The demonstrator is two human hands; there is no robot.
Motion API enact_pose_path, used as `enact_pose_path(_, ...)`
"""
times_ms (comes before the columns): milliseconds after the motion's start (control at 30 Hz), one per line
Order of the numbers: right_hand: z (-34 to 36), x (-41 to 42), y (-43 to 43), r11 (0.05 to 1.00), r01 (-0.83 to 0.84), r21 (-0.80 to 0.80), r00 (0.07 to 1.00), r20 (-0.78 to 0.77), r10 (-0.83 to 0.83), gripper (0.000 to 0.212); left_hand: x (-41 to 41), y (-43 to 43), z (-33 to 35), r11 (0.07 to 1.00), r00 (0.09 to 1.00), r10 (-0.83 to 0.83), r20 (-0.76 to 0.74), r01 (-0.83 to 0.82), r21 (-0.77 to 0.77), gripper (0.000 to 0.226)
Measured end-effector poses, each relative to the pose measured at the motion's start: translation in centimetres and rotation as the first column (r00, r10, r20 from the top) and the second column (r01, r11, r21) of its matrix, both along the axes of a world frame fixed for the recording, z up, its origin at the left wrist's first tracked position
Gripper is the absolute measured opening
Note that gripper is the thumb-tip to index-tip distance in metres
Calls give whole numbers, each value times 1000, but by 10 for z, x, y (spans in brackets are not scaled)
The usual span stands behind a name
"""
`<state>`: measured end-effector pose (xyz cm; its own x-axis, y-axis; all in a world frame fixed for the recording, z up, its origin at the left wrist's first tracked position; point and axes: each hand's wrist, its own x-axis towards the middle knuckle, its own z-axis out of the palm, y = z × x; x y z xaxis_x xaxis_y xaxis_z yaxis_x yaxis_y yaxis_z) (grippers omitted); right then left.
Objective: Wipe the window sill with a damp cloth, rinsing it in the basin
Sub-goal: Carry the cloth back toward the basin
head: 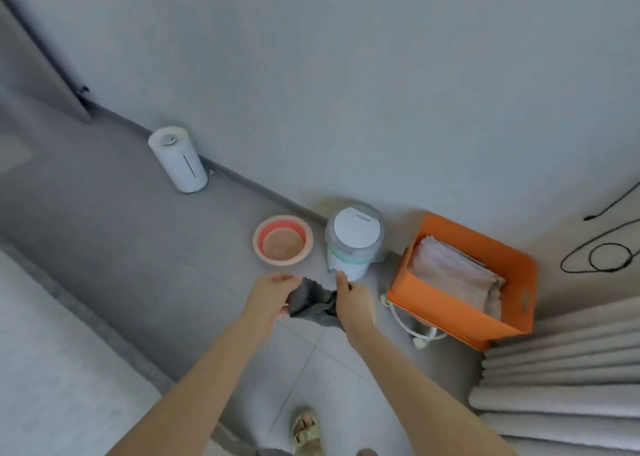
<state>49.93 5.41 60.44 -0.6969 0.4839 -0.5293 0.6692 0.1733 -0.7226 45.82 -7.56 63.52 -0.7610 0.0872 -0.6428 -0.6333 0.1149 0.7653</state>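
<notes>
Head view: grey cloth (313, 303), crumpled, is gripped between left hand (268, 299) and right hand (353, 301), above floor near pink basin (283, 240)

Two hands are in view, the left hand (268, 298) and the right hand (353, 299), along with one grey cloth (313, 303). On the floor there is one pink basin (257, 242), one white cylindrical appliance (180, 164), one lidded bin (355, 237) and one orange box (450, 310) — the box holds a single stack of folded cloths (457, 279), too blurred to count by the piece. Also one white cable (403, 320), one sandalled foot (306, 431), one black cord (606, 258) and one pleated curtain (561, 369).
</notes>
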Motion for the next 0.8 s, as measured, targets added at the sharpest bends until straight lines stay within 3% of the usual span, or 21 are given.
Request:
enact_pose_path(100,-10,-79,-11,921,205,-332,978,40,-203,52,-52,-5,-12,972,972,-234,0,234,-24,15)
enact_pose_path(167,-13,-127,-10,798,267,-541,963,128,-235,51,-91,-6,-33,953,956,-292,33,294,-69,26)
enact_pose_path(200,-17,-149,-7,782,248,-571,969,157,-192,44,-112,-5,-47,958,964,-265,35,267,-101,28)
enact_pose_path(300,-34,-221,2,846,135,-516,978,204,-32,2,-185,-2,-92,978,996,-92,3,91,-188,22)
enact_pose_path(367,-63,-269,11,870,52,-491,980,194,50,26,-234,3,-110,984,1000,-9,5,9,-177,19)
enact_pose_path(433,-91,-312,19,909,-20,-416,971,209,118,37,-280,10,-130,985,999,33,37,-26,-169,19)
enact_pose_path(567,-166,-388,29,957,-115,-268,968,186,168,27,-375,16,-199,987,992,75,98,-60,-150,25)
enact_pose_path(667,-220,-435,28,972,-168,-162,957,209,200,8,-432,15,-257,976,988,110,106,-88,-198,32)
enact_pose_path(800,-288,-479,22,989,-113,-97,963,233,133,16,-478,7,-328,969,982,143,123,-113,-221,35)
